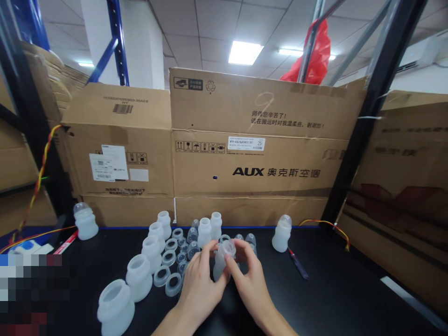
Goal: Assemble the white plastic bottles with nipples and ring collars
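Note:
Between my hands is a translucent white baby bottle (220,263), roughly upright above the black table. My left hand (205,275) is wrapped round its body from the left. The fingers of my right hand (249,273) close on the clear collar ring (228,248) at the bottle's top; whether the ring is seated on the neck I cannot tell. Left of my left hand lie several loose collar rings (173,284) and clear domed caps (193,249). A slanting row of open-topped bottles (140,279) stands further left, and two more bottles (205,232) stand behind my hands.
Capped bottles stand at the back left (86,224) and the back right (282,235). A dark-handled tool (298,265) lies beside the right one. Cardboard boxes (259,182) wall off the table's back, between dark rack posts (364,107). Red-yellow wires (324,222) run along the edge.

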Action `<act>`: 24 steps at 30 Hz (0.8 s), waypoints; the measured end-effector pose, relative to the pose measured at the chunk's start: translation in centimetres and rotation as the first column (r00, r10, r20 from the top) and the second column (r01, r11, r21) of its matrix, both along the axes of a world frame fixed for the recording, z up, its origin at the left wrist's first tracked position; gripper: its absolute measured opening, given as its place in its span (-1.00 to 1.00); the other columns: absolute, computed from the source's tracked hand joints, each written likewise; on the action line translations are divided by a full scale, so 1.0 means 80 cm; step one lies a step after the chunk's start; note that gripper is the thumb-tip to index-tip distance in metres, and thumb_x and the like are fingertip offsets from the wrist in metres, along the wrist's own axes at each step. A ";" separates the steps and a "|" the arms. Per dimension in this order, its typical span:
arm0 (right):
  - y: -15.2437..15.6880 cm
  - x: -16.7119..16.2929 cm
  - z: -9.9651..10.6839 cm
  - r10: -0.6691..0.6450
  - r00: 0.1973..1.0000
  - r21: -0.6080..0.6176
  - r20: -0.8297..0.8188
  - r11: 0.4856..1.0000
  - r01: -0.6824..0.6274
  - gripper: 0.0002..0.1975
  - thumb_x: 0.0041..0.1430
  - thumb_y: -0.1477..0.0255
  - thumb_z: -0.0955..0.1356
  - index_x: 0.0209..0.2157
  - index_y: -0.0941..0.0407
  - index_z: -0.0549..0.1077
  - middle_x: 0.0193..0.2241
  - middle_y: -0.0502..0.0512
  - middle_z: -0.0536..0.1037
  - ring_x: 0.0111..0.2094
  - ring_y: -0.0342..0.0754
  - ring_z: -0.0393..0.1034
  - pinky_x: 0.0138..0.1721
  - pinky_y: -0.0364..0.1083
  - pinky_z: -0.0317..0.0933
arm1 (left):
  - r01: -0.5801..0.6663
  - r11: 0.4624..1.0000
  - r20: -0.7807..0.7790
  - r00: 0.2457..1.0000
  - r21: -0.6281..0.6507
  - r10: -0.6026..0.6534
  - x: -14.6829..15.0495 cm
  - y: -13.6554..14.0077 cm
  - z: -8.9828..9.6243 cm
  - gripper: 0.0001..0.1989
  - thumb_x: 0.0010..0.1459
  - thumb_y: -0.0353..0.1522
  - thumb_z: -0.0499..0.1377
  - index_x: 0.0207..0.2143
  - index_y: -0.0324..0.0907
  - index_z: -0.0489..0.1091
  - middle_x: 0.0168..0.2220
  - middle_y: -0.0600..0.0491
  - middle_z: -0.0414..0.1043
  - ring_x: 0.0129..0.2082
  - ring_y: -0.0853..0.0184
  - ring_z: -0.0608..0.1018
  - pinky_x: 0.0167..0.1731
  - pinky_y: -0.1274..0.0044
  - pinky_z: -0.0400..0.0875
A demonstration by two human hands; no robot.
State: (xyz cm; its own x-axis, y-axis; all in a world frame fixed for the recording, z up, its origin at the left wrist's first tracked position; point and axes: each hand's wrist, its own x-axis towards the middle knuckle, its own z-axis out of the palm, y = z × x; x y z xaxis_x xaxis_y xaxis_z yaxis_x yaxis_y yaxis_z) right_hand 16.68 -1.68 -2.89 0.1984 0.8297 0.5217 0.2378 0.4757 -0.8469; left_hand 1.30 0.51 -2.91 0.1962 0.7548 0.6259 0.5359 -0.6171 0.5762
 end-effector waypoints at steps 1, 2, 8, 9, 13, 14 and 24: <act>0.000 0.000 0.000 0.004 1.000 -0.007 0.019 1.000 -0.004 -0.64 0.33 0.18 0.40 0.03 0.10 0.49 -0.07 0.18 0.61 -0.13 0.07 0.51 -0.04 0.00 0.40 | 0.015 1.000 0.006 1.000 -0.015 -0.015 0.000 0.000 0.000 -0.47 0.22 -0.31 0.26 0.21 -0.01 0.21 0.00 -0.01 0.61 -0.02 0.11 0.66 -0.02 0.24 0.57; -0.001 0.000 0.001 0.010 0.999 -0.014 0.035 1.000 -0.010 -0.65 0.34 0.19 0.40 0.04 0.10 0.49 -0.07 0.18 0.60 -0.13 0.08 0.50 -0.03 0.01 0.40 | 0.029 0.999 0.011 1.000 -0.030 -0.029 0.000 0.000 0.000 -0.45 0.22 -0.31 0.26 0.22 0.00 0.20 0.01 -0.01 0.61 -0.01 0.11 0.65 0.00 0.23 0.57; -0.001 0.009 0.011 0.047 0.993 -0.018 0.107 0.999 -0.046 -0.66 0.29 0.27 0.39 0.06 0.05 0.53 -0.02 0.15 0.60 -0.06 0.11 0.49 0.03 0.03 0.35 | 0.112 0.988 0.065 0.992 -0.104 -0.105 -0.001 -0.002 0.004 -0.42 0.22 -0.33 0.26 0.25 0.01 0.17 0.05 0.00 0.61 0.03 0.14 0.65 0.06 0.23 0.55; -0.001 0.010 0.014 0.061 0.992 -0.020 0.110 0.998 -0.059 -0.67 0.28 0.28 0.39 0.05 0.05 0.55 -0.03 0.14 0.60 -0.06 0.11 0.49 0.03 0.03 0.35 | 0.125 0.986 0.071 0.991 -0.108 -0.117 -0.001 -0.002 0.005 -0.42 0.22 -0.32 0.26 0.25 0.02 0.18 0.06 0.00 0.61 0.04 0.14 0.64 0.07 0.24 0.54; -0.001 0.013 0.018 0.069 0.990 -0.041 0.122 0.997 -0.064 -0.64 0.26 0.29 0.40 0.06 0.07 0.54 -0.06 0.15 0.60 -0.08 0.11 0.49 0.01 0.04 0.35 | 0.167 0.978 0.088 0.984 -0.129 -0.156 -0.001 -0.002 0.006 -0.42 0.22 -0.35 0.25 0.25 0.04 0.17 0.09 0.03 0.60 0.07 0.17 0.63 0.11 0.25 0.52; 0.000 0.013 0.017 0.053 0.989 -0.039 0.135 0.998 -0.048 -0.63 0.26 0.29 0.41 0.07 0.07 0.53 -0.07 0.15 0.59 -0.10 0.11 0.49 0.00 0.04 0.36 | 0.172 0.976 0.089 0.983 -0.134 -0.161 -0.001 -0.002 0.006 -0.41 0.22 -0.36 0.25 0.25 0.05 0.16 0.09 0.04 0.60 0.07 0.17 0.63 0.11 0.25 0.52; -0.002 0.018 0.020 -0.061 0.979 0.057 0.193 0.997 0.051 -0.74 0.33 0.19 0.40 -0.35 0.06 0.58 -0.07 0.19 0.50 -0.01 0.17 0.43 0.06 0.12 0.29 | 0.105 0.981 0.105 0.991 -0.163 -0.089 -0.005 0.006 0.010 -0.41 0.24 -0.32 0.23 0.27 0.00 0.12 0.08 -0.03 0.59 0.07 0.13 0.63 0.11 0.21 0.50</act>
